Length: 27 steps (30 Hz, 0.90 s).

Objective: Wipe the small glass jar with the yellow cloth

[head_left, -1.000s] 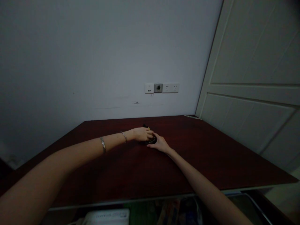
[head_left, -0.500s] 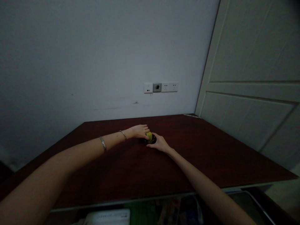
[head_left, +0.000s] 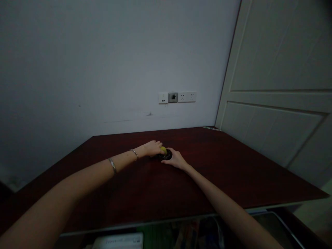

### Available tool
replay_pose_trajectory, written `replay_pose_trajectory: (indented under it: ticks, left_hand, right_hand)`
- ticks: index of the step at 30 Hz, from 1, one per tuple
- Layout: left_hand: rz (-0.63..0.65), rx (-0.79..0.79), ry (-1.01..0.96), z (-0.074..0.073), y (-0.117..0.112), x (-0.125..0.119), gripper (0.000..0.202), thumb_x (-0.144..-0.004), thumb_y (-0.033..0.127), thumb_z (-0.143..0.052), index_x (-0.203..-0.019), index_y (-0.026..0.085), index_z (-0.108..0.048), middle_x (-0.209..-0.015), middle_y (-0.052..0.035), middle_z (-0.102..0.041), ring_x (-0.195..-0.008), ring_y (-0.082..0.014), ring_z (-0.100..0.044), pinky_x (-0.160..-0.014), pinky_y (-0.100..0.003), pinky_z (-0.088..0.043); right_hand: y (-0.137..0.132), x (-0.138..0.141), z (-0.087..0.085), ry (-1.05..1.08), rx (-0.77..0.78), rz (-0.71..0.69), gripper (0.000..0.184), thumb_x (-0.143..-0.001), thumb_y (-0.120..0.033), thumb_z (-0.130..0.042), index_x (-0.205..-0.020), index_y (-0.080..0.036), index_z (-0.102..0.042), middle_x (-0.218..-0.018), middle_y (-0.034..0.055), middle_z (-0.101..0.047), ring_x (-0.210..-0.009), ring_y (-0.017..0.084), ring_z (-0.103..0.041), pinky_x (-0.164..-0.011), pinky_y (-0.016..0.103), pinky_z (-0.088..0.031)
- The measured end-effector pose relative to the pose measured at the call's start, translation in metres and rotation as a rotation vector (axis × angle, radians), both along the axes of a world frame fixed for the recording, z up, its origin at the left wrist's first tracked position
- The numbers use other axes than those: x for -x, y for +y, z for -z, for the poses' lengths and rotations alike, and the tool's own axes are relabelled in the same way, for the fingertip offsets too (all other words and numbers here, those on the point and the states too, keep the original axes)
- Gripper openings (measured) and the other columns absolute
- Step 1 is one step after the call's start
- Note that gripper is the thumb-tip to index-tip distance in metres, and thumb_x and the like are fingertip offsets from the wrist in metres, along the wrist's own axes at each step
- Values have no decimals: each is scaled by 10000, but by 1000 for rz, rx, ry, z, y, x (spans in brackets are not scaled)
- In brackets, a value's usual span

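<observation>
In my left hand (head_left: 152,148), whose fingers are closed, is a small yellow-green rounded thing (head_left: 163,149); too little of it shows to tell its kind. It sits at the near-left side of a dark, shiny round dish (head_left: 169,154), touching or just over its rim. My right hand (head_left: 177,159) curves round the dish's right side, thumb in front and fingers behind. The dish stands on the dark red tabletop (head_left: 145,186). Both hands partly hide the dish, so its inside is hard to make out.
A pale wall with a row of sockets (head_left: 177,97) rises behind the table. To the right stands a white panelled door (head_left: 275,124). Below the front edge is an open space with a white box (head_left: 119,241), something green (head_left: 154,237) and other dim items.
My left hand has shifted slightly left and down with the yellow-green thing, uncovering more of the dish. My right hand stays round the dish, nearly unmoved.
</observation>
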<state>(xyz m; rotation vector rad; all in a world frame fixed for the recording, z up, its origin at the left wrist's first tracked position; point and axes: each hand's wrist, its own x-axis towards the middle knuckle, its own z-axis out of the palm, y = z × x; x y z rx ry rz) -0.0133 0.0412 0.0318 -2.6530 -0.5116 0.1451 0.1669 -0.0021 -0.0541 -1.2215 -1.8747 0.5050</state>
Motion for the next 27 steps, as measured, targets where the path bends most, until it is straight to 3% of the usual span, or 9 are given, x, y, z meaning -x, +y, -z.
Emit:
replay_pose_trajectory:
  ticks: [8,13,18,27]
  left_hand:
    - [-254,227,91,-10,-8,-12,427,-631,171,-652,-1044,275,-614,-902,-103,-636,-773,-257,-598,-630,-328,-464]
    - [-407,468,99,-22,-10,-23,330,-632,213,-595,-953,241,-664,-794,-79,-674,-655,-211,-598,-602,-303,-461]
    - [-454,761,117,-27,1,-26,471,-534,77,-496,-952,214,-663,-736,-23,-667,-613,-169,-581,-541,-250,-461]
    - [-488,912,101,-35,11,-19,621,-453,74,-460,-1029,218,-643,-688,-13,-656,-547,-161,-561,-454,-229,-441]
  right_hand:
    - [5,-1,2,-3,11,-2,779,-515,-484,-756,-1187,-185,-501,-1029,104,-651,-944,250,-621,-810,369,-476]
    - [4,-1,3,19,21,6,751,-510,-430,-777,-1177,-208,-513,-1013,88,-659,-934,248,-627,-801,358,-479]
    - [4,-1,4,11,10,11,751,-512,-438,-773,-1180,-213,-512,-1015,85,-657,-932,248,-627,-800,356,-479]
    - [1,0,2,-14,-37,-68,788,-534,-485,-740,-1216,-192,-476,-1094,92,-616,-996,242,-588,-860,369,-448]
